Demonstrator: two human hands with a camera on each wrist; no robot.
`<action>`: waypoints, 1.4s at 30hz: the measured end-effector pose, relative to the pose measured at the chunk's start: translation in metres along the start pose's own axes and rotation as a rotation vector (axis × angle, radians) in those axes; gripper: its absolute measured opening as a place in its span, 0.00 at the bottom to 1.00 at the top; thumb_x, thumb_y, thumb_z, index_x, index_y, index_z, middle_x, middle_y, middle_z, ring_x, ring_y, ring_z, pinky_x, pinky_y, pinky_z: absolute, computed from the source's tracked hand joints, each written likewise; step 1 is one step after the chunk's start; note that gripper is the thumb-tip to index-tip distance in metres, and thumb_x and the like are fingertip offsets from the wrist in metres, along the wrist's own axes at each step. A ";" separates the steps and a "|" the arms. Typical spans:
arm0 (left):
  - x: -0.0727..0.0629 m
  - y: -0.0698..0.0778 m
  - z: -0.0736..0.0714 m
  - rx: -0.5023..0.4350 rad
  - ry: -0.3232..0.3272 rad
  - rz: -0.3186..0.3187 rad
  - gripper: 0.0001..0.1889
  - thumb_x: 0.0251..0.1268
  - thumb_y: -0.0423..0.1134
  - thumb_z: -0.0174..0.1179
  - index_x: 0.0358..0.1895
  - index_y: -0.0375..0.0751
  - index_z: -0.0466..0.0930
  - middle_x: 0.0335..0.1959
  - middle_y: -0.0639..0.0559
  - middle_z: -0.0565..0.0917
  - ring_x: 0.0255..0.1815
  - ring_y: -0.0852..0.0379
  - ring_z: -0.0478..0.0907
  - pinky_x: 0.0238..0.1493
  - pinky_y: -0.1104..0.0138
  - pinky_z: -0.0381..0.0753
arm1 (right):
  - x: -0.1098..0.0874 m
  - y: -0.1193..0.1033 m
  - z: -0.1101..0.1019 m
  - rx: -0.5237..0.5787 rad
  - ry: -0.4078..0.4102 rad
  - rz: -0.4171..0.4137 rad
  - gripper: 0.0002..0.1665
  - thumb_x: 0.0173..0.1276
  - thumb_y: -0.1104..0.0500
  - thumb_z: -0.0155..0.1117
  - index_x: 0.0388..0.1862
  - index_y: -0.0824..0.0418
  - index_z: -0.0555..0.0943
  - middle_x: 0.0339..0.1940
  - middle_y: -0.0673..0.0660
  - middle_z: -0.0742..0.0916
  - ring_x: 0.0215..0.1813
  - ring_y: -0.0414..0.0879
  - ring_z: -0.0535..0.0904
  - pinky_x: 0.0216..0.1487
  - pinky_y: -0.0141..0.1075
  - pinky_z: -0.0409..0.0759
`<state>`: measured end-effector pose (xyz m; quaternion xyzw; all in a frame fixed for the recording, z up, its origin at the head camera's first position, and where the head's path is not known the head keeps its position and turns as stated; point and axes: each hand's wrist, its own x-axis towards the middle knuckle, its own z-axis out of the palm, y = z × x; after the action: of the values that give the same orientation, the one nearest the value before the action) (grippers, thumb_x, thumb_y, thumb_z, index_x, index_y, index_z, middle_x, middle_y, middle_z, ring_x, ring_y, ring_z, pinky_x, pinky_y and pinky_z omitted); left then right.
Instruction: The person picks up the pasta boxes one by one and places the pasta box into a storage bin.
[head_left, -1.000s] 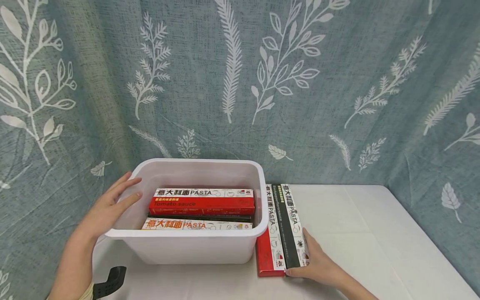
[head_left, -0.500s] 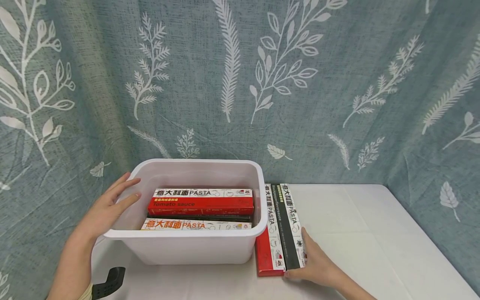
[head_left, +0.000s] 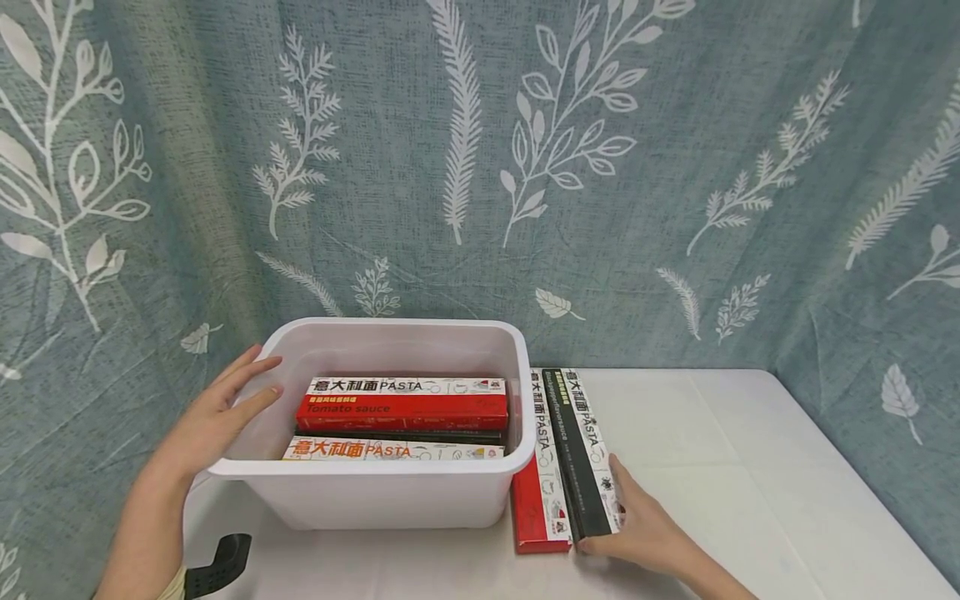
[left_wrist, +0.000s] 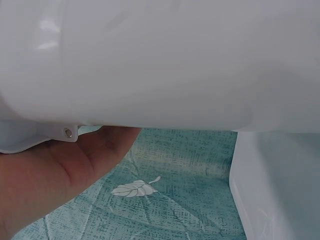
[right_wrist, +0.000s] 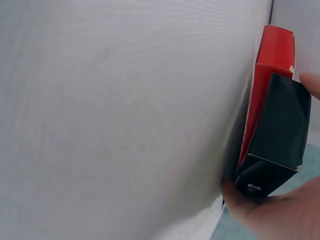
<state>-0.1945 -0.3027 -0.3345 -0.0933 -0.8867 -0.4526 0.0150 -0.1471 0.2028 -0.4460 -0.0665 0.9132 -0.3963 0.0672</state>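
A white plastic bin [head_left: 382, 500] stands on the table's left half. My left hand [head_left: 198, 429] rests on its left rim, fingers spread and reaching over the edge. Within the bin lie a red tomato sauce pasta box [head_left: 408, 408], a mostly hidden dark box [head_left: 450, 436], and a white-faced pasta box with orange lettering [head_left: 397, 451]. Right of the bin, another red pasta box [head_left: 530, 504] lies lengthwise beside a black pasta box [head_left: 581, 475]. My right hand [head_left: 645, 533] grips the black box's near end, thumb at its front and fingers along its right side.
A white cloth covers the table [head_left: 720, 467]. Behind it hangs a blue-green curtain [head_left: 405, 167] printed with white leaves, also running along both sides. A dark strap end [head_left: 228, 562] sticks out from the left wrist.
The near end of the black pasta box has shifted slightly right with my right hand, parting a little from the red box. My left hand has stayed on the bin's rim.
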 end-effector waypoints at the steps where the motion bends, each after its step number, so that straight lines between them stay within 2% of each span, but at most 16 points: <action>1: 0.000 0.000 0.000 0.001 0.000 0.000 0.32 0.76 0.46 0.49 0.74 0.30 0.56 0.79 0.39 0.37 0.75 0.28 0.34 0.58 0.26 0.49 | -0.001 -0.001 -0.001 -0.005 0.003 0.013 0.79 0.36 0.44 0.82 0.77 0.72 0.45 0.75 0.72 0.61 0.72 0.67 0.61 0.67 0.61 0.61; 9: 0.002 -0.001 -0.001 -0.003 -0.001 0.005 0.32 0.76 0.46 0.49 0.74 0.30 0.56 0.79 0.39 0.37 0.75 0.28 0.33 0.58 0.26 0.49 | -0.005 -0.004 -0.011 -0.030 0.039 0.069 0.72 0.40 0.47 0.80 0.78 0.64 0.49 0.70 0.71 0.69 0.60 0.56 0.73 0.58 0.54 0.71; 13: 0.003 -0.002 -0.002 -0.003 0.000 0.004 0.32 0.76 0.45 0.50 0.74 0.30 0.56 0.79 0.39 0.37 0.75 0.28 0.33 0.58 0.26 0.48 | -0.005 -0.007 -0.016 -0.018 0.062 0.104 0.69 0.43 0.47 0.79 0.79 0.59 0.50 0.68 0.70 0.71 0.56 0.53 0.75 0.52 0.49 0.73; 21: 0.005 -0.003 -0.003 0.006 -0.003 -0.001 0.32 0.76 0.46 0.50 0.74 0.30 0.56 0.79 0.39 0.37 0.75 0.27 0.34 0.57 0.25 0.48 | -0.008 -0.011 -0.023 0.065 0.137 0.115 0.62 0.46 0.52 0.75 0.79 0.55 0.53 0.68 0.71 0.71 0.60 0.57 0.72 0.53 0.49 0.71; 28: 0.006 -0.002 -0.003 0.002 -0.009 -0.004 0.32 0.76 0.46 0.49 0.74 0.31 0.56 0.79 0.39 0.37 0.75 0.28 0.33 0.57 0.25 0.48 | -0.008 -0.013 -0.025 0.106 0.147 0.121 0.59 0.47 0.54 0.74 0.78 0.53 0.56 0.69 0.70 0.70 0.59 0.57 0.72 0.52 0.46 0.71; 35: 0.007 -0.001 -0.003 -0.005 -0.006 -0.004 0.32 0.76 0.46 0.50 0.74 0.30 0.56 0.79 0.39 0.37 0.75 0.28 0.34 0.58 0.26 0.48 | -0.007 -0.014 -0.025 0.160 0.162 0.146 0.58 0.49 0.55 0.73 0.78 0.53 0.56 0.70 0.69 0.69 0.60 0.56 0.71 0.52 0.44 0.70; 39: 0.008 -0.001 -0.004 -0.010 -0.004 -0.004 0.32 0.76 0.46 0.50 0.73 0.29 0.56 0.79 0.39 0.37 0.75 0.28 0.34 0.58 0.26 0.48 | -0.006 -0.013 -0.024 0.172 0.173 0.154 0.56 0.51 0.55 0.71 0.79 0.56 0.55 0.69 0.72 0.69 0.62 0.58 0.72 0.53 0.46 0.73; 42: 0.009 -0.001 -0.004 -0.012 -0.008 -0.007 0.32 0.76 0.46 0.50 0.74 0.30 0.56 0.79 0.39 0.37 0.75 0.28 0.33 0.58 0.26 0.48 | -0.006 -0.012 -0.025 0.190 0.186 0.152 0.55 0.53 0.57 0.69 0.78 0.58 0.56 0.69 0.73 0.69 0.62 0.58 0.72 0.52 0.44 0.74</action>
<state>-0.2042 -0.3052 -0.3324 -0.0924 -0.8844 -0.4575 0.0092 -0.1448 0.2134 -0.4196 0.0466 0.8764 -0.4790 0.0182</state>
